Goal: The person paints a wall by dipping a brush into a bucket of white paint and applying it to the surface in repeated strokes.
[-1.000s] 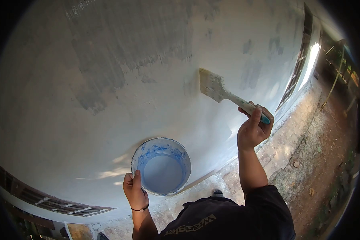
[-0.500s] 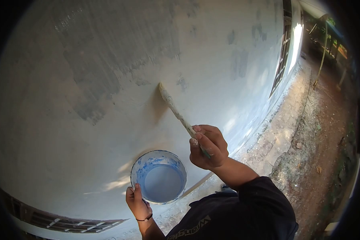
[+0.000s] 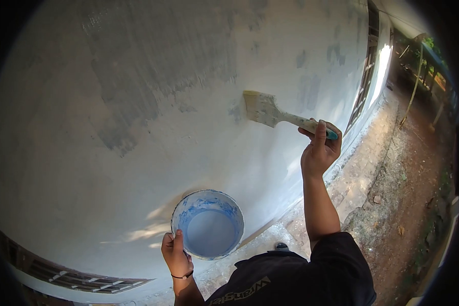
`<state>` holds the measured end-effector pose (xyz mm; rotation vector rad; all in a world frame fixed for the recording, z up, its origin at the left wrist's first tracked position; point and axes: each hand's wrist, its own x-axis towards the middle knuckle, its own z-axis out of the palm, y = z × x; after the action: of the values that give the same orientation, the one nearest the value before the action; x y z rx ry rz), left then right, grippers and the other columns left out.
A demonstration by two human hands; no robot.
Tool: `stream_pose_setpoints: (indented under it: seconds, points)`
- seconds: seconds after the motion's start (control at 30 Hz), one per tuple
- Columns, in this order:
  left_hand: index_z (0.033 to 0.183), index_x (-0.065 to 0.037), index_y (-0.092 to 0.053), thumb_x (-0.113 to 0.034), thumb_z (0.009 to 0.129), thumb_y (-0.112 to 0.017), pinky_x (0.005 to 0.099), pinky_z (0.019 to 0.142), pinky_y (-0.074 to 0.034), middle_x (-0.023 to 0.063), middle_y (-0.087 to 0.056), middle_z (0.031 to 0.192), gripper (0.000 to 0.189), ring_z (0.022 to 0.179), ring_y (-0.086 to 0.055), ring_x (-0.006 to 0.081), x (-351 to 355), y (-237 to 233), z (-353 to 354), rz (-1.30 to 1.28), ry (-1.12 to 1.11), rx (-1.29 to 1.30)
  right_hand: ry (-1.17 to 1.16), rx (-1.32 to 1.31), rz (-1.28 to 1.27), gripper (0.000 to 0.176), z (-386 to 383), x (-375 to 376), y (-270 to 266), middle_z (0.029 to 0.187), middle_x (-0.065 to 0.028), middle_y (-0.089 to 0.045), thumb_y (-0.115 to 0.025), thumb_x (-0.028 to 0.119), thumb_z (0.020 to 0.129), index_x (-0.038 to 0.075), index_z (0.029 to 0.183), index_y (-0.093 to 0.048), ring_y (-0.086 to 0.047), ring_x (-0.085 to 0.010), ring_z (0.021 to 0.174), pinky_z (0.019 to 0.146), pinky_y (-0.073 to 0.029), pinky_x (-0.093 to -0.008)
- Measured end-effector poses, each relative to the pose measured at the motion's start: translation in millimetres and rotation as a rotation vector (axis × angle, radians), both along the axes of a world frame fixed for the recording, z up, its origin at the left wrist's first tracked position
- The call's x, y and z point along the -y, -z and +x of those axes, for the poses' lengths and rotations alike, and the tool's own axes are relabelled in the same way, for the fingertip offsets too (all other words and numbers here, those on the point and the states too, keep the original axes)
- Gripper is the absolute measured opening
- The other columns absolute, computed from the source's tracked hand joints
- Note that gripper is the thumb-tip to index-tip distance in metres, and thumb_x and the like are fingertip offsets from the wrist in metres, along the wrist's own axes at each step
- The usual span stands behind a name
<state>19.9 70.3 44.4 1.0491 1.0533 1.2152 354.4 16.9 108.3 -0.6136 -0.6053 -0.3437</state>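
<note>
A wide paintbrush [image 3: 264, 109] is being gripped by its handle in the right hand [image 3: 319, 153]. The fingers [image 3: 321, 133] are being wrapped firmly round the blue-tipped end, so that the bristles are being laid flat against the pale wall [image 3: 137, 102], just beside a grey patch. A paint pot [image 3: 199, 203] is being pinched at its rim by the left hand [image 3: 176, 252], the thumb being hooked over the edge and the other fingers being hidden beneath. It is being held level, below the brush and close to the wall, so that the pale paint is being contained and is within reach. A window [image 3: 364, 86] is being shown further right.
</note>
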Motion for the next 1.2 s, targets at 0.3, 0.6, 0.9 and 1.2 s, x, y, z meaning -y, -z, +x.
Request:
stream_pose_setpoints:
  seconds: [0.3, 0.6, 0.9, 1.2]
  points:
    - [0.063, -0.013, -0.035, -0.018, 0.085, -0.061, 0.0195, 0.029, -0.018, -0.0060, -0.035, 0.052, 0.034, 0.037, -0.026, 0.0020, 11.5, 1.1, 8.3, 0.001, -0.056, -0.007, 0.474, 0.832, -0.271, 0.035, -89.2, -13.0, 17.1, 0.087, -0.0167, -0.058, -0.064, -0.007, 0.069, -0.002, 0.102, -0.052, -0.061, -0.0279, 0.073, 0.063, -0.054, -0.0320]
    - [0.064, -0.014, -0.034, -0.013, 0.085, -0.059, 0.0183, 0.036, -0.019, -0.0069, -0.035, 0.054, 0.033, 0.043, -0.027, 0.0011, 24.2, -15.9, 16.5, 0.035, -0.026, 0.060, -0.367, 0.391, -0.188, 0.012, -61.9, 50.0, -8.7, 0.080, -0.0200, -0.060, -0.058, -0.006, 0.079, -0.008, 0.090, -0.054, -0.063, -0.0232, 0.065, 0.054, -0.052, -0.0289]
    - [0.068, -0.009, -0.036, -0.006, 0.086, -0.057, 0.0183, 0.050, -0.021, -0.0069, -0.034, 0.057, 0.028, 0.055, -0.027, 0.0010, 35.4, -31.1, 40.1, 0.195, 0.065, 0.158, -0.761, 0.830, -0.629, 0.017, -40.8, 52.8, -38.4, 0.076, -0.0132, -0.065, -0.071, 0.008, 0.072, -0.001, 0.084, -0.062, -0.064, -0.0195, 0.065, 0.055, -0.050, -0.0287]
    - [0.068, -0.008, -0.037, -0.013, 0.083, -0.064, 0.0184, 0.047, -0.018, -0.0078, -0.031, 0.056, 0.031, 0.052, -0.024, 0.0003, 47.6, -24.1, 35.0, 0.301, 0.061, -0.017, -0.787, 1.202, -0.871, 0.019, -79.8, 23.6, -16.9, 0.073, -0.0077, -0.063, -0.073, 0.014, 0.070, 0.004, 0.083, -0.064, -0.063, -0.0205, 0.061, 0.050, -0.049, -0.0288]
